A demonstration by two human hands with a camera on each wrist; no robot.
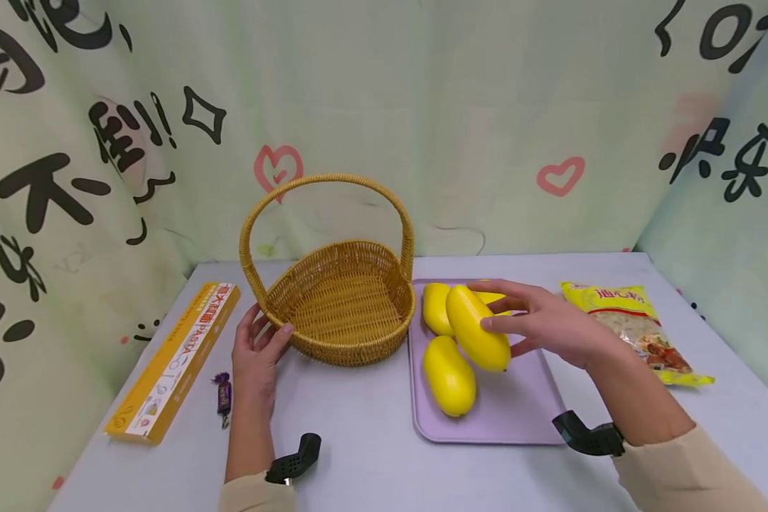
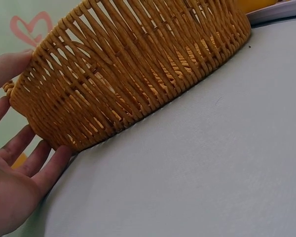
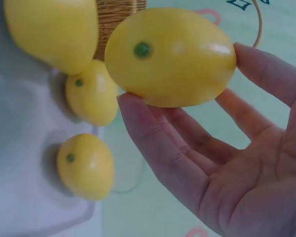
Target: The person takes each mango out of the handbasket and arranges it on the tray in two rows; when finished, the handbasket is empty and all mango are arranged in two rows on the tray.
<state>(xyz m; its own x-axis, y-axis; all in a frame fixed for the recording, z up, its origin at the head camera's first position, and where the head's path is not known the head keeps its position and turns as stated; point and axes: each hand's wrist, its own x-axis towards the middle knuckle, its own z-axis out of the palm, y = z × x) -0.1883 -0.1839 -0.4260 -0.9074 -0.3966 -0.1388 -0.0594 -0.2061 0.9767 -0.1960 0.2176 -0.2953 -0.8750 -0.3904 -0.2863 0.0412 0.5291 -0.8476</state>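
Observation:
My right hand [image 1: 537,320] pinches a yellow mango [image 1: 476,328] between thumb and fingers, raised over the lilac tray [image 1: 518,419]. In the right wrist view the held mango [image 3: 172,59] shows a green stem spot toward me. Another mango [image 1: 449,377] lies on the tray just below it, and two more sit behind, partly hidden by the held one and my fingers. At the left side of a wicker basket [image 1: 339,306], my left hand [image 1: 259,355] grips the rim. The left wrist view has its thumb at the rim and its fingers against the woven wall [image 2: 123,69].
A long yellow pasta box [image 1: 173,363] lies along the table's left side. Beside it is a small purple wrapped candy [image 1: 222,398]. To the tray's right lies a yellow-and-clear food packet [image 1: 640,334]. The basket's tall handle [image 1: 333,178] arches upward; a printed curtain [image 1: 473,128] hangs behind.

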